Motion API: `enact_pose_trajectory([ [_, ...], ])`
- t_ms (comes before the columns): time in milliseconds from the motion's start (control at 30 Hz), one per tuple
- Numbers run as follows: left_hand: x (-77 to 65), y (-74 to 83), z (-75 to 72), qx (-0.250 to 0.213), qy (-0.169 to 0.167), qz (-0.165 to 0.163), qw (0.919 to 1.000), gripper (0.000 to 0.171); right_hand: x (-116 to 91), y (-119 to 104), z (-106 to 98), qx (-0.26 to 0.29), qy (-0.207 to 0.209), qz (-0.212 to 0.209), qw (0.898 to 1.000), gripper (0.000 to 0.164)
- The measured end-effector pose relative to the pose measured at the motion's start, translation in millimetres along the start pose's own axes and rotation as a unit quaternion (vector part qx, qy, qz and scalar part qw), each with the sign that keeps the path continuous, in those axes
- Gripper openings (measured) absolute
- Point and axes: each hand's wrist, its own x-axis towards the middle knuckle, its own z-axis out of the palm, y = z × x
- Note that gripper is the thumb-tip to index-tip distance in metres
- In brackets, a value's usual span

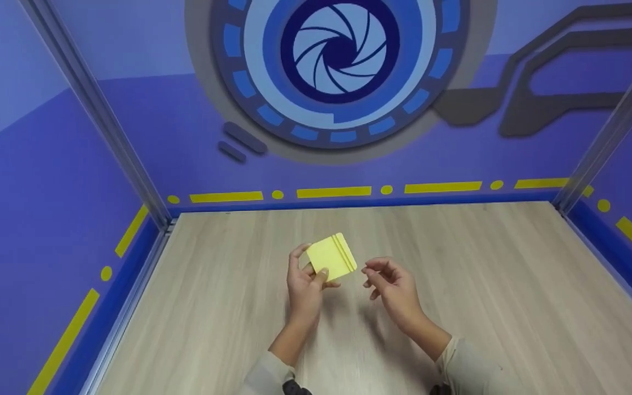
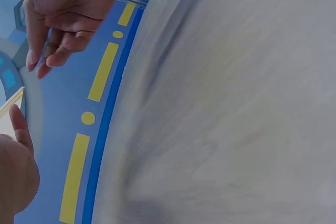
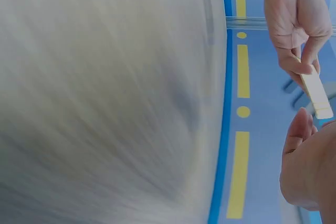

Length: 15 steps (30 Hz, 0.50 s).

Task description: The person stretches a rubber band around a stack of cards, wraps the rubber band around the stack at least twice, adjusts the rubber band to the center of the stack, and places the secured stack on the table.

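Card (image 1: 328, 259), yellow and squarish, is in your left hand (image 1: 306, 282) in the head view, held above the pale wood-grain tabletop (image 1: 228, 312). You grip it with your thumb on its upward face and a finger at its left edge; two lines run along its right side. Your right hand (image 1: 397, 291) is just beside that side, fingers loosely bent, holding nothing and apart from the card. Behind stands a blue-purple wall (image 1: 173, 131) with yellow dashes and dots. In the left wrist view, your right hand hangs at the top, slack; your left hand and part of the card show at the left edge. In the right wrist view, you see your left hand pinching the card, its narrow side showing, with its free end near your right hand.
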Motion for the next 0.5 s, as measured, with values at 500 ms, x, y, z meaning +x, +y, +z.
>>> enact_pose_trajectory([
  [500, -6.4, 4.9, 1.0, 0.079, -0.109, 0.001, 0.9910, 0.072, 19, -24, -8, -0.089, -0.008, -0.040, 0.995, 0.016],
])
